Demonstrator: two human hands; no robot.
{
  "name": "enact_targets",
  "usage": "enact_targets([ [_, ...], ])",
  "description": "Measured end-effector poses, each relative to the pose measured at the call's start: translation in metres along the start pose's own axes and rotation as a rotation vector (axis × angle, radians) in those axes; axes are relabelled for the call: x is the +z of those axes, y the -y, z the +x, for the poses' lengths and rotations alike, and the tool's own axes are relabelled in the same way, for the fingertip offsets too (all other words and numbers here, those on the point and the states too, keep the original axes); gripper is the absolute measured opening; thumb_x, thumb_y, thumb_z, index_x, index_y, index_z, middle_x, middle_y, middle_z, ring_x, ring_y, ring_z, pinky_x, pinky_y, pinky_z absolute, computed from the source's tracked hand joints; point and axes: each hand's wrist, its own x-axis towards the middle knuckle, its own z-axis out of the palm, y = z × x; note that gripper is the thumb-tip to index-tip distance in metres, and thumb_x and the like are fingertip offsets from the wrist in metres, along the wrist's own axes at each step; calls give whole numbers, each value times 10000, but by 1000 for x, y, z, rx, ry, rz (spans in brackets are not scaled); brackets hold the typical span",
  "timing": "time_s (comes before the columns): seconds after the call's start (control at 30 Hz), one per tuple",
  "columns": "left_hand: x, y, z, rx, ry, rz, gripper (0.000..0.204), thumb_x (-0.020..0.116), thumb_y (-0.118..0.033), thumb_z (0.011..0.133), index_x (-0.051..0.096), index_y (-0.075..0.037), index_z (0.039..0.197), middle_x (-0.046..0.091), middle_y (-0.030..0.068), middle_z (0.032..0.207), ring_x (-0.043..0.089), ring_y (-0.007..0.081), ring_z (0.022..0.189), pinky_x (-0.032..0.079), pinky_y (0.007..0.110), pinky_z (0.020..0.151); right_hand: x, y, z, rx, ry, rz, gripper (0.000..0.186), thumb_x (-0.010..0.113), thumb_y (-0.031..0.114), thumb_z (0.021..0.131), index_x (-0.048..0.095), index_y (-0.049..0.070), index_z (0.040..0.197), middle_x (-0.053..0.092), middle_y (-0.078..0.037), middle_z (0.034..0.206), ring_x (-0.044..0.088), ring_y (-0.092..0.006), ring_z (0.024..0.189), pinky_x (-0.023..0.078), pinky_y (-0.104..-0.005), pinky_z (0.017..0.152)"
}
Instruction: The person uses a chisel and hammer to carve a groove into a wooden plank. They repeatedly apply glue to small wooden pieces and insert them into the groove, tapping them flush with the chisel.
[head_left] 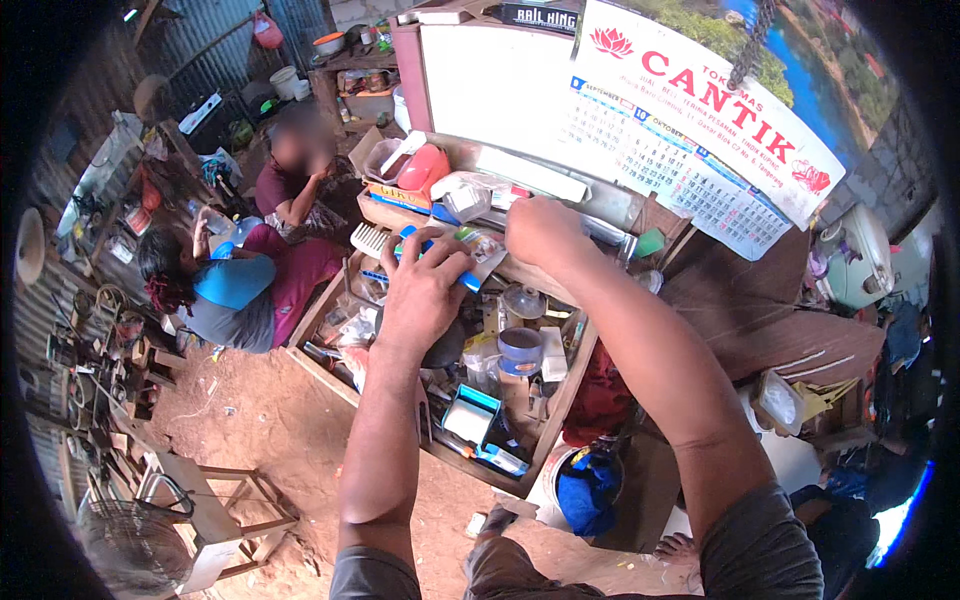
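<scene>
left hand (425,290) masks much of a blue package (470,281)

a white comb (370,243) lies just left of the left hand. its fingers are bent around the blue package, grasping it; blue shows on both sides, the middle covered. just right of those fingers, a glossy printed packet (485,247) is partly hidden. farthest right, the right hand (543,232) is curled above the wooden ledge (541,278), fingertips out of sight; whether they grip anything, i cannot tell.

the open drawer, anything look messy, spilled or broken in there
Messy, yes: near the left hand, the wooden drawer is crammed with loose things in a jumble, including a blue tub and an open blue box. No spill or breakage stands out, though small items are unclear.
</scene>
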Motion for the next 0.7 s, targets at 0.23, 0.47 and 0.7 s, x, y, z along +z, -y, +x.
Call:
enact_targets([
  [0.23, 3, -1, 1, 10, -35, -26, 287, 793, -150, 774, 733, -171, 1054, 687, -10, 1220, 528, 288, 1322, 283, 642, 1169, 2, 21, 14, -54, 21, -214, 235, 637, 172, 928, 805, 86, 1069, 778, -168, 1120, 760, -313, 1044, 604, -439, 870],
  [0.47, 5, 0, -1, 11, -29, -18, 298, 791, -169, 779, 740, -169, 1073, 690, 2, 1238, 529, 295, 1323, 269, 650, 1180, 3, 44, 24, -65, 135, -394, 258, 667, 175, 940, 806, 145, 1155, 780, -63, 1194, 738, -226, 1128, 577, -365, 913],
  [0.7, 5, -5, 3, -10, 26, -22, 317, 789, -177, 795, 734, -176, 1107, 689, 6, 1276, 521, 306, 1332, 282, 643, 1168, 12, 33, 32, 29, 109, -389, 269, 632, 217, 965, 806, 162, 1162, 781, -58, 1196, 738, -227, 1129, 583, -398, 900],
])
